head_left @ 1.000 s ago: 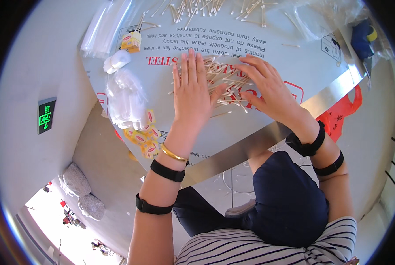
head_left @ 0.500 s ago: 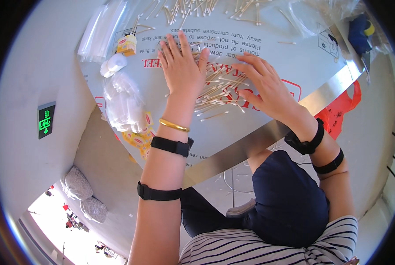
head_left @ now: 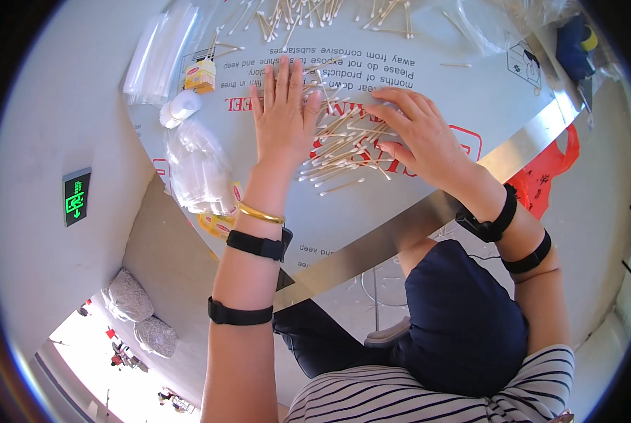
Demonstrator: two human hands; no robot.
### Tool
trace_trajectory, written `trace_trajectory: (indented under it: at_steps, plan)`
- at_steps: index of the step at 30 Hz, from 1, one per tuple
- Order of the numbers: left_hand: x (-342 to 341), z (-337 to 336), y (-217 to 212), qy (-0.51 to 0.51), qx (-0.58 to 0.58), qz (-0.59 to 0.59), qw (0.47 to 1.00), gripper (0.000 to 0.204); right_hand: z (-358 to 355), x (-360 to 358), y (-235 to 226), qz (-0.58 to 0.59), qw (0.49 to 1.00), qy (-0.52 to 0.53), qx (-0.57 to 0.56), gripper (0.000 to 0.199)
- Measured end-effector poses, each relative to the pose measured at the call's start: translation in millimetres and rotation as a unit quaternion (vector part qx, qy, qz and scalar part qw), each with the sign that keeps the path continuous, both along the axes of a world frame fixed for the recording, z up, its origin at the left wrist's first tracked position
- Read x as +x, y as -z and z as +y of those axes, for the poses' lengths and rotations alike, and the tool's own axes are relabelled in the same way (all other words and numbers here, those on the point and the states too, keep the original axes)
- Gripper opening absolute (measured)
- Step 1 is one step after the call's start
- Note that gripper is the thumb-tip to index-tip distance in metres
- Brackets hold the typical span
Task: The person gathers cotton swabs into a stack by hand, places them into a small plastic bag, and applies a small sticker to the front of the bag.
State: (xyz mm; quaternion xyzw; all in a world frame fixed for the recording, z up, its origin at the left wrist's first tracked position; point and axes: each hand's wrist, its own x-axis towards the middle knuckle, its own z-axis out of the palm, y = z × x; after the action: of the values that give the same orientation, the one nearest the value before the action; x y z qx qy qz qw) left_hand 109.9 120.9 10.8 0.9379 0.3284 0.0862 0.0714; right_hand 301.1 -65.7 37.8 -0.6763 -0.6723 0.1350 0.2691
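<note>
A loose pile of cotton swabs (head_left: 350, 144) lies on the film-covered table (head_left: 259, 240), between my two hands. On the pile's left side my left hand (head_left: 283, 120) rests palm down, fingers stretched and spread, holding nothing I can see. Some swabs by its thumb and fingers are partly covered. My right hand (head_left: 421, 134) hovers at the pile's right edge with its fingers curved and apart, the fingertips near the swab ends. More swabs (head_left: 294, 14) are scattered along the far side of the table.
At the left lie clear plastic sleeves (head_left: 156, 53), a small yellow box (head_left: 200, 75), a white roll (head_left: 181, 107) and a bundle of clear bags (head_left: 197, 166). A dark blue tape dispenser (head_left: 575, 56) sits far right. A red plastic bag (head_left: 547, 176) hangs beside the table's metal edge (head_left: 379, 243).
My left hand has shifted slightly left and toward me, uncovering some swabs. My right hand has stayed nearly in place, fingers still curved over the pile's edge.
</note>
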Motion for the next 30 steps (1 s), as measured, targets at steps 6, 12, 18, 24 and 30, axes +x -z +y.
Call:
trace_trajectory:
  at_steps: [6,12,18,24,30]
  plan:
    - [10,3,9,-0.054,0.026,-0.028,0.998,0.074,1,0,0,-0.017,0.999,0.000,0.032,0.043]
    - [12,13,3,-0.061,-0.037,-0.064,0.995,0.076,3,6,3,-0.003,0.999,0.016,0.036,0.021]
    - [-5,-15,-33,-0.010,-0.123,-0.155,0.980,0.076,3,9,5,-0.001,0.999,0.019,0.028,0.017]
    - [-52,-98,-41,0.125,-0.093,-0.021,0.988,0.080,5,7,5,0.001,0.999,0.019,0.037,0.020]
    - [-48,-106,-25,0.071,-0.044,0.042,0.996,0.074,6,8,9,0.025,0.998,0.006,0.062,0.024]
